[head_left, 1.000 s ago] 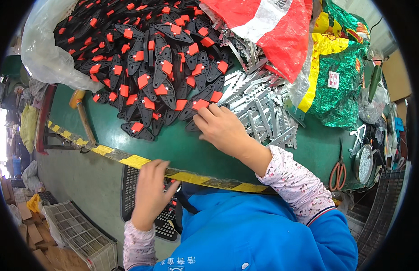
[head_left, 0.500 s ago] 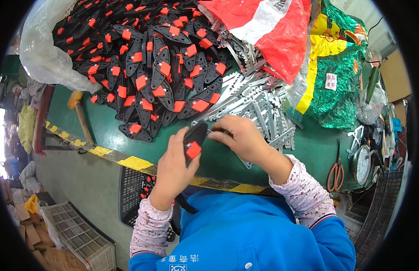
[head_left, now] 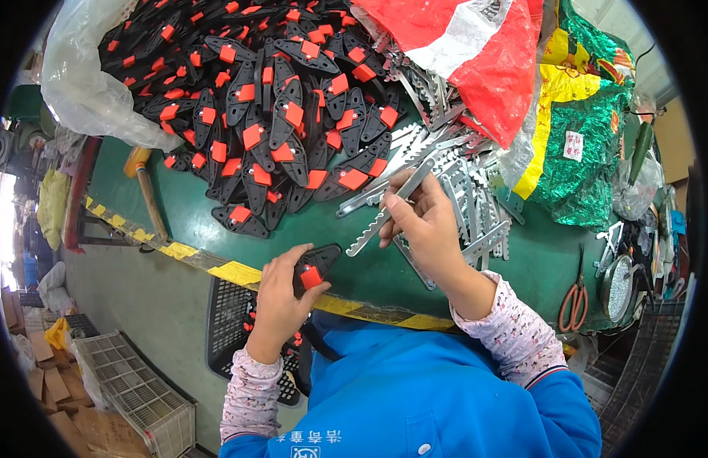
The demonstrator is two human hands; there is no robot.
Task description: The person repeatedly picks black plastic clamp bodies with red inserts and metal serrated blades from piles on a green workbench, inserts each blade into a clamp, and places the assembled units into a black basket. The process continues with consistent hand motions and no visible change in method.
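My left hand grips a black plastic part with a red tab just above the table's front edge. Between the thumb and fingers of my right hand is a flat metal strip with a notched edge, held aslant. Its lower left end points toward the black part, and a gap shows between the two. Beyond my hands lies a big heap of similar black parts with red tabs. Loose notched metal strips are piled behind and beside my right hand.
A red and white bag and a green and yellow bag lie at the back right. Red-handled scissors and a round metal dish sit at the right. A hammer lies left; a black crate stands below the table edge.
My right hand has raised a notched strip into plain sight and turned over. My left hand has lowered the black part toward the table edge and tilted it.
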